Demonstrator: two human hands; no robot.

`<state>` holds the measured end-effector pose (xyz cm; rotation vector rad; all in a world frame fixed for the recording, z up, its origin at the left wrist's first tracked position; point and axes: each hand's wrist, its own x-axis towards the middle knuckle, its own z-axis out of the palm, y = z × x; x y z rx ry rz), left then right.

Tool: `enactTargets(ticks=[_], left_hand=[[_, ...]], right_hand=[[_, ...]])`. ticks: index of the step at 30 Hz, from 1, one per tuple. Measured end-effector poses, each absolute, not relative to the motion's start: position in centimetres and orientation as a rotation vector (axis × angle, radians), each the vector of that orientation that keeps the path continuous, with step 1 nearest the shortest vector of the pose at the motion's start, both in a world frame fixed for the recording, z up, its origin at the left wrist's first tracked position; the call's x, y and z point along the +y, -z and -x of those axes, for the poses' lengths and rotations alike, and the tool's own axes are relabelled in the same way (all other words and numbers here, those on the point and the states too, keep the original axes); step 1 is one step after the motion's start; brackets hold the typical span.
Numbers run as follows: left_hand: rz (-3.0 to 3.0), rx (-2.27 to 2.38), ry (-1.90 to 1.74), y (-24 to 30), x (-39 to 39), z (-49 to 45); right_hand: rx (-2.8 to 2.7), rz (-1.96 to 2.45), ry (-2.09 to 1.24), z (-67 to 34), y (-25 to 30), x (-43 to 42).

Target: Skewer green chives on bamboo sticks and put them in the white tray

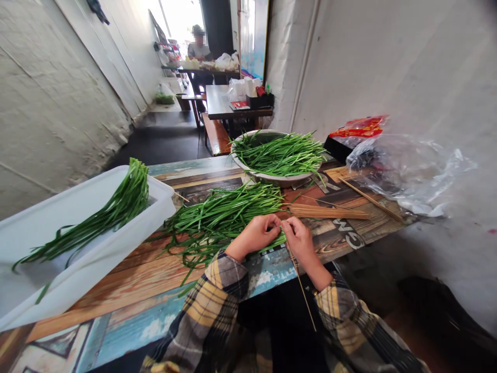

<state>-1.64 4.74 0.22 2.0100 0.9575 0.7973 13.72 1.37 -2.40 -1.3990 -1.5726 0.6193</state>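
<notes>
One bunch of green stems lies in the white tub, toward the tabletop's left edge; this I judge done, while the loose heap and the basin by the far edge seem left. From afar, my right grip pinches a slim, straight tan stick slanting past the near edge; my left grip is closed, on what I cannot tell.

Pale walls flank a dark floor. Bright light fills the far end, behind shelves. Two tables stand further back, one behind the other, with a brown bench beside the nearer.
</notes>
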Motion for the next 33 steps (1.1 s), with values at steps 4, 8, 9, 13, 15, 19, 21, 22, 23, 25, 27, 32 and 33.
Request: enactTargets(ticks=[4, 8, 9, 13, 15, 19, 21, 22, 23, 25, 27, 32, 33], left_hand=[[-1.9, 1.012, -0.933, -0.5, 5.0, 1.9], [-1.933, 1.276, -1.124, -0.9, 5.4, 2.4], [-1.969, 1.329, -1.15, -0.9, 5.4, 2.5], [-2.214, 1.36, -1.081, -0.5, 5.4, 2.6], [-2.377, 1.305, -0.952, -0.3, 5.3, 2.5], [-2.612, 1.24, -0.648, -0.2, 5.2, 2.1], [-2.66, 1.269, -0.554, -0.2, 5.2, 2.0], [-2.675, 1.287, -0.525, -0.2, 5.2, 1.9], [-2.69, 1.3, -0.502, -0.2, 5.2, 1.9], [-2.715, 1.325, -0.474, -0.1, 5.2, 1.8], [-2.722, 1.355, -0.496, -0.2, 5.1, 1.7], [-2.567, 1.37, -0.817, -0.6, 5.0, 1.7], [-2.519, 1.348, -0.871, -0.7, 5.0, 1.7]], right_hand=[[-1.617, 1.391, -0.542, -14.1, 2.6, 0.7], [-1.658, 1.415, -0.497, -14.6, 2.9, -0.1], [-1.657, 1.418, -0.498, -14.6, 2.9, -0.1], [-1.629, 1.427, -0.531, -14.7, 3.1, 0.0], [-1.616, 1.424, -0.551, -14.7, 3.0, 0.1], [-1.603, 1.411, -0.576, -14.6, 2.9, 0.2], [-1.612, 1.404, -0.572, -14.6, 2.9, 0.1], [-1.62, 1.398, -0.568, -14.7, 2.9, 0.1], [-1.629, 1.391, -0.565, -14.7, 2.8, 0.1], [-1.638, 1.381, -0.56, -14.7, 2.8, 0.0], [-1.63, 1.385, -0.56, -14.6, 2.7, 0.0], [-1.58, 1.415, -0.589, -14.6, 2.8, 0.1], [-1.57, 1.415, -0.603, -14.6, 2.8, 0.1]])
